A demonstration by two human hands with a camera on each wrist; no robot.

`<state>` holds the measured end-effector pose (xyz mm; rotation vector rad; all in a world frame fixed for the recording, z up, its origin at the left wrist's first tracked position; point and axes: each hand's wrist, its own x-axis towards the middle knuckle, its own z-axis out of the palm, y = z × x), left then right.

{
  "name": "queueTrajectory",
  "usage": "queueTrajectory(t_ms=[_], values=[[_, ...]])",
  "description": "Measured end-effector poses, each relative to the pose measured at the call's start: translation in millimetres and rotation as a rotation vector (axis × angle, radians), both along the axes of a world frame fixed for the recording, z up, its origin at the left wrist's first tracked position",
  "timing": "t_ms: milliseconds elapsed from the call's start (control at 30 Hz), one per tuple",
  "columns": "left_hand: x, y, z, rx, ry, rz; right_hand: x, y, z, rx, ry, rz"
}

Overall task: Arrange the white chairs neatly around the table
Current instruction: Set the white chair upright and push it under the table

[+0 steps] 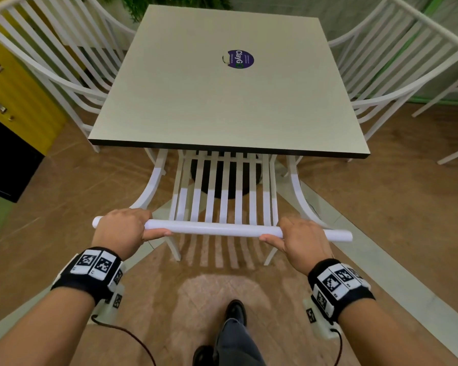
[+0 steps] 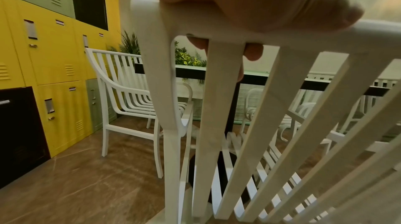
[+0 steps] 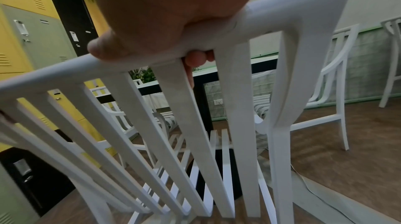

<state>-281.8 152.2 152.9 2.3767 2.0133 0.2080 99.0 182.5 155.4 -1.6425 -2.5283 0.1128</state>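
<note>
A: Chairs, head view count: three white ones at the tabletop (image 1: 222,107). Near chair (image 1: 222,196) at the front edge, left chair (image 1: 50,56) at the left side, right chair (image 1: 397,62) at the right side.

B: Position of the near chair?

A: Seat partly under the tabletop's front edge, slatted back sticking out toward the person. Top rail (image 1: 217,229) runs across the view, roughly parallel to that edge.

B: Hands?

A: Two, both on that rail. Left hand (image 1: 122,231) wraps the rail near its left end, fingers over the top, thumb underneath along the rail. Right hand (image 1: 302,240) does the same near the right end. Each grip is closed round the rail; the wrist views show fingertips (image 2: 252,52) curling down behind the slats on the left, and likewise fingertips (image 3: 195,58) on the right.

B: Side chairs?

A: Both face the tabletop, armrests just beside its edges. Whether they touch it, cannot tell.

B: Anything on the tabletop?

A: One round purple sticker (image 1: 239,59), toward the far half.

B: Surroundings?

A: Lockers (image 1: 13,96) at the left, yellow and black doors. One black round pedestal base (image 1: 225,180) under the tabletop, seen through the slats. Two black shoes on the brown floor (image 1: 381,207). One wristband per wrist, each carrying black-and-white markers.
</note>
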Motion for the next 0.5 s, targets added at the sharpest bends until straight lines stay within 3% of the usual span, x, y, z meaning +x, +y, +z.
queueTrajectory(t_ms=[500], values=[[2.2, -1.9, 1.7, -0.046, 0.064, 0.041, 1.6, 0.1, -2.2, -0.047, -0.089, -0.036]])
